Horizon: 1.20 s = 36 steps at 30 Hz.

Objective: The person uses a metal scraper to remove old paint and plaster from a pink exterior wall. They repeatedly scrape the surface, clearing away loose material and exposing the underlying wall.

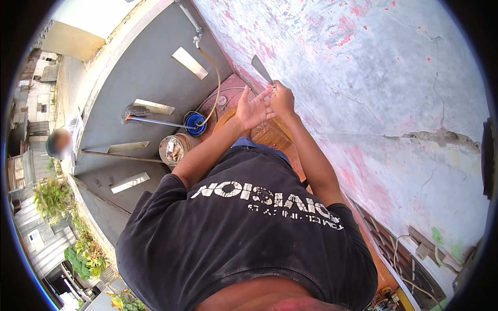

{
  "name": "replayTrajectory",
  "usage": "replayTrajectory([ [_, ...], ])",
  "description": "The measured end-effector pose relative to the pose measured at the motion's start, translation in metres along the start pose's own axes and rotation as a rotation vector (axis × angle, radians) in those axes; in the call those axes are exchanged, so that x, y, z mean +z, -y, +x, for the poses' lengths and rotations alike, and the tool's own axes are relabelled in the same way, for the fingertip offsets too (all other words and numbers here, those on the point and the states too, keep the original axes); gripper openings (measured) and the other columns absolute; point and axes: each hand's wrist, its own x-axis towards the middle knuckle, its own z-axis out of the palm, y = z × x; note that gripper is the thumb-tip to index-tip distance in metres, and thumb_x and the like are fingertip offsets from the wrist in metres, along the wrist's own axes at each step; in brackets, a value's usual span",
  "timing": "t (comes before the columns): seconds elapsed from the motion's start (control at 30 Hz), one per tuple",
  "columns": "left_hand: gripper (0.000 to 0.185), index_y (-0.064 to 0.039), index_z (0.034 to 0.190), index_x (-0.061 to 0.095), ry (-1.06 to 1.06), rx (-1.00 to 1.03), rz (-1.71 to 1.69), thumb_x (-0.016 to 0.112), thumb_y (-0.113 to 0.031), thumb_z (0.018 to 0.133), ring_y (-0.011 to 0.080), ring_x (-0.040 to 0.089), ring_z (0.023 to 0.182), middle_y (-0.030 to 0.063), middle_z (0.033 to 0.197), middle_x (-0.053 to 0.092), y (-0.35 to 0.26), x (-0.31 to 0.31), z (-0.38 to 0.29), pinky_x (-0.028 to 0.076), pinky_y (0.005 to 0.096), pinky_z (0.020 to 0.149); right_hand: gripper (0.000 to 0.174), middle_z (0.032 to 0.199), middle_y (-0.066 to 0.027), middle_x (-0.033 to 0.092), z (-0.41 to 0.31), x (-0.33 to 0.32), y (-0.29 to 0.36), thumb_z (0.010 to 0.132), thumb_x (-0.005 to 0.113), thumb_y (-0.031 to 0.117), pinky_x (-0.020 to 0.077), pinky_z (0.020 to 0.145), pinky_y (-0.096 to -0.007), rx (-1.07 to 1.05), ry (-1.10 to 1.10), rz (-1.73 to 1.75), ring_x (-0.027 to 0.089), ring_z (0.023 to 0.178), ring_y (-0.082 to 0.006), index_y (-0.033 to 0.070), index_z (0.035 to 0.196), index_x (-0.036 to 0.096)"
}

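My right hand (283,99) grips the handle of a putty knife or scraper (261,69), whose wide metal blade points up and to the left, close in front of the painted wall. Beside it, my left hand (253,108) is held palm up with the fingers spread and nothing in it; its fingertips reach near or against the right hand, and whether they touch I cannot tell. The wall (373,70) to the right has a pale blue-grey surface with patches of pink and red, thin cracks and a deeper broken gap.
A blue bucket (195,123) holds a hose end and stands near a mop (155,121). Next to it is a tub (174,151) with debris. A grey wall (128,85) with slots stands left, a person (59,144) beyond. Brown wooden furniture (268,134) is below my hands.
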Motion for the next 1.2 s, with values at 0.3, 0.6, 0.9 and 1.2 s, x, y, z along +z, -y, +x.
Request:
replayTrajectory([
  [0.3, 0.074, -0.005, 0.150, 0.043, -0.747, 0.046, 0.068, 0.027, -0.062, 0.107, 0.0336, 0.062, 0.126, 0.0175, 0.140, 0.062, 0.004, -0.008, 0.003, 0.047, 0.0538, 0.109, 0.052, 0.115, -0.0211, 0.074, -0.036, 0.005, 0.029, 0.084, 0.053, -0.007, 0.0550, 0.094, -0.0450, -0.540, 0.056, 0.173, 0.069, 0.111, -0.0411, 0.010, 0.130, 0.069],
  [0.6, 0.054, -0.005, 0.148, 0.049, -0.392, -0.199, 0.476, 0.041, -0.043, 0.111, 0.0259, 0.069, 0.116, 0.0160, 0.141, 0.063, -0.008, 0.069, -0.008, 0.058, 0.0371, 0.090, 0.032, 0.086, -0.0103, 0.075, -0.051, -0.049, -0.074, 0.097, 0.060, 0.010, 0.0550, 0.072, -0.0397, 0.211, 0.315, 0.431, 0.073, 0.078, -0.0234, 0.005, 0.128, 0.066],
  [0.9, 0.042, -0.003, 0.122, 0.068, -0.466, -0.422, 1.470, 0.059, -0.040, 0.106, 0.0197, 0.072, 0.099, 0.0094, 0.118, 0.076, -0.026, 0.123, 0.024, 0.056, 0.0350, 0.087, 0.044, 0.096, -0.0069, 0.066, -0.102, -0.120, -0.036, 0.097, 0.063, 0.009, 0.0488, 0.060, -0.0290, 0.315, 0.303, 0.369, 0.061, 0.072, -0.0109, 0.001, 0.139, 0.052],
  [1.2, 0.052, -0.012, 0.131, 0.066, 0.099, 0.924, 2.178, 0.082, -0.013, 0.081, 0.0358, 0.063, 0.119, 0.0135, 0.135, 0.062, -0.035, 0.166, 0.091, 0.053, 0.0446, 0.097, 0.045, 0.105, -0.0061, 0.065, -0.063, -0.177, 0.093, 0.103, 0.056, 0.010, 0.0438, 0.053, -0.0216, 0.165, 0.014, 0.566, 0.055, 0.073, -0.0058, 0.000, 0.146, 0.046],
])
